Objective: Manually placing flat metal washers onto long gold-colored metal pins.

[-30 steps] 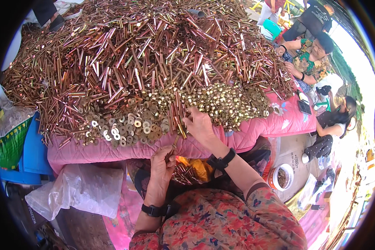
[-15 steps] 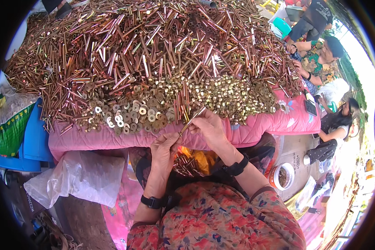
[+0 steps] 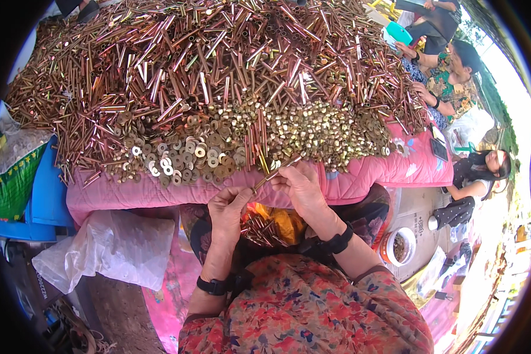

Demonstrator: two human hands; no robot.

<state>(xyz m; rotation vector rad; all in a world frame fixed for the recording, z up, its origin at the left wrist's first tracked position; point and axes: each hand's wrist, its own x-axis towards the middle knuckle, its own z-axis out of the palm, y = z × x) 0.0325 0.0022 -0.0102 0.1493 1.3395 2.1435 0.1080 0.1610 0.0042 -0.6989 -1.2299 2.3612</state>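
Observation:
Over the pink quilted edge I hold a thin metal bolt [image 3: 265,179] slantwise between both hands. My left hand [image 3: 225,207] pinches its lower end between thumb and fingers. My right hand [image 3: 300,187] closes round the upper part, where a shiny tip sticks out past the fingers. Whether a sleeve, washer or nut sits on the bolt is too small to tell. Just beyond lie a few lined-up metal tubes [image 3: 257,141], with loose washers [image 3: 189,154] to their left and small brassy nuts [image 3: 321,130] to their right. In my lap, similar metal pieces [image 3: 259,229] lie on orange material.
A great heap of copper-coloured metal tubes [image 3: 206,59] covers the table beyond, on a pink quilt [image 3: 360,174]. A phone [image 3: 439,148] lies at the right edge. A white bucket [image 3: 399,246] stands on the right, a plastic sheet [image 3: 121,248] at left. Several people work nearby.
My right hand has shifted slightly right and down, and the bolt lies flatter. My left hand has moved a little left. At right, a co-worker's hand has moved toward a teal object.

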